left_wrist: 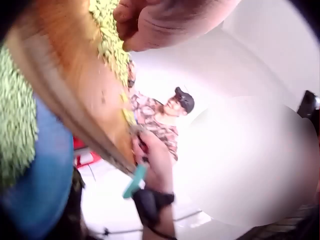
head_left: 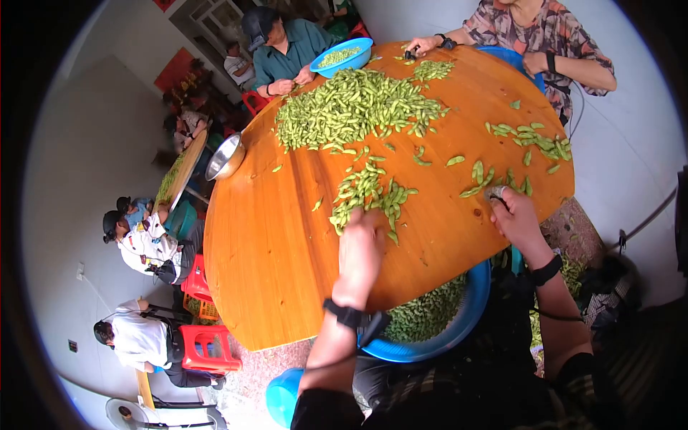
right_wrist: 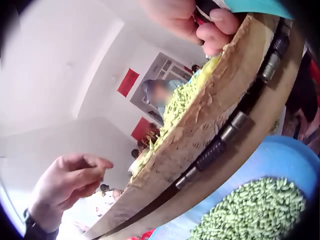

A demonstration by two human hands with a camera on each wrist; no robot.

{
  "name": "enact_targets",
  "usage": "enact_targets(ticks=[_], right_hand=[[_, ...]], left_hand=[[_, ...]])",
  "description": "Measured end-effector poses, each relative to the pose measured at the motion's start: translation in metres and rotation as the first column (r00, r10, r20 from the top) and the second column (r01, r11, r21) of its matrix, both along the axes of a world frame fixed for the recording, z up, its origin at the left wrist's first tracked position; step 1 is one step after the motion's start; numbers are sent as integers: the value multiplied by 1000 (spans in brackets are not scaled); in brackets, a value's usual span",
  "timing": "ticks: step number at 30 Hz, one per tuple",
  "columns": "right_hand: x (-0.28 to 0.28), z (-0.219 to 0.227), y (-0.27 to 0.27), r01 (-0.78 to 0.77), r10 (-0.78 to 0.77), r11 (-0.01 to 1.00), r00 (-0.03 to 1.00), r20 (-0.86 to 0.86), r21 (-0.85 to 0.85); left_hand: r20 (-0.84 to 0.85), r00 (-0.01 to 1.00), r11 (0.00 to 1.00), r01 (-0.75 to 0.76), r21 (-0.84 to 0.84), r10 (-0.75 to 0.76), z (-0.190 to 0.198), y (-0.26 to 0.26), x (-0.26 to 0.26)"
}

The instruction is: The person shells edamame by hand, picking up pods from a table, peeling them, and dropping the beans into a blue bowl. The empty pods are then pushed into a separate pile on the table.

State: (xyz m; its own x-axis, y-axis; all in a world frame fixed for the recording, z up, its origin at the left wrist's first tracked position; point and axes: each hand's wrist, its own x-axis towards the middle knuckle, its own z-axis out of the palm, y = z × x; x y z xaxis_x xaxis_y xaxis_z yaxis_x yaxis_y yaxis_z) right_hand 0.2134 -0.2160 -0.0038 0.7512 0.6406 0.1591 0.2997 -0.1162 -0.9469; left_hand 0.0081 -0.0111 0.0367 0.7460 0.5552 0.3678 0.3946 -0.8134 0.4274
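Note:
On the wooden table [head_left: 272, 287], my left hand [head_left: 362, 247] reaches palm down over the near end of a small heap of green soybean pods [head_left: 362, 186], blurred in the head view. In the right wrist view the fingers of that left hand [right_wrist: 75, 182] are loosely bent and nothing shows in them. Near the table's right edge, my right hand [head_left: 516, 218] grips a small tool with a black and red handle [right_wrist: 204, 11], mostly hidden by the fingers. A few loose pods [head_left: 476, 179] lie just beyond it.
A blue basin [head_left: 412, 356] of small green pieces sits below the near table edge. A large pod pile [head_left: 351, 107] covers the far side, where two people sit, one with a blue bowl [head_left: 365, 44]. A metal bowl [head_left: 226, 158] is past the left edge; red stools [head_left: 204, 347] stand beyond.

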Motion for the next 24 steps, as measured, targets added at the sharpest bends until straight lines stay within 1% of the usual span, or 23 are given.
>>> enact_targets(ticks=[1,2,3,4,5,6,7,8,9,10,11,12,13,14,15,17,20,22,24], right_hand=[[-3,9,-1,-1,1,1000,996,-86,-2],[-5,15,-2,-3,2,1000,985,-173,-6],[-4,15,-3,3,-4,1000,986,-169,-3],[-4,13,-3,-7,6,1000,992,-126,-6],[-5,11,-4,-16,15,1000,996,-88,-12],[-8,10,-4,-4,3,1000,996,-93,-10],[-12,10,-3,-46,45,999,996,-73,-15],[-16,10,-1,-86,84,996,995,-55,-24],[-20,8,3,-180,174,983,978,-117,-43],[-25,6,5,-214,212,977,968,-133,-1],[-32,6,8,-250,254,967,956,-146,41],[-44,14,17,-238,241,970,958,-154,39],[-59,28,29,-303,309,951,904,-294,66],[-68,36,36,-365,374,925,826,-422,105],[-71,34,38,-362,371,926,827,-422,105],[-75,28,44,-403,407,910,821,-400,100],[-80,30,42,-398,396,913,818,-417,87],[-82,23,43,-394,393,915,817,-422,89],[-81,20,44,-394,396,914,817,-419,95]], left_hand=[[1,998,993,-58,106,58,-13,22,17],[4,999,993,-53,107,53,-21,35,24],[-25,999,994,-19,103,21,-19,44,30],[-57,998,995,17,99,-12,-18,51,32],[-12,997,988,71,135,-70,-20,55,30],[-16,997,987,83,137,-82,-17,51,27],[40,993,990,104,100,-108,-14,44,25],[95,987,990,127,60,-133,-12,36,22],[110,982,982,163,-97,-152,-10,24,19],[80,992,937,119,-328,-98,-10,10,16],[128,984,920,163,-357,-124,-17,2,14],[177,973,900,206,-383,-148,-23,-6,13],[172,972,897,214,-387,-157,-26,-13,13],[223,961,835,254,-488,-162,-26,-22,13],[275,949,763,293,-577,-156,-27,-26,13],[291,945,757,298,-581,-149,-34,-28,10],[321,938,761,300,-575,-128,-36,-31,9],[306,934,794,324,-514,-183,-39,-30,10],[299,935,810,322,-491,-191,-41,-28,9]])
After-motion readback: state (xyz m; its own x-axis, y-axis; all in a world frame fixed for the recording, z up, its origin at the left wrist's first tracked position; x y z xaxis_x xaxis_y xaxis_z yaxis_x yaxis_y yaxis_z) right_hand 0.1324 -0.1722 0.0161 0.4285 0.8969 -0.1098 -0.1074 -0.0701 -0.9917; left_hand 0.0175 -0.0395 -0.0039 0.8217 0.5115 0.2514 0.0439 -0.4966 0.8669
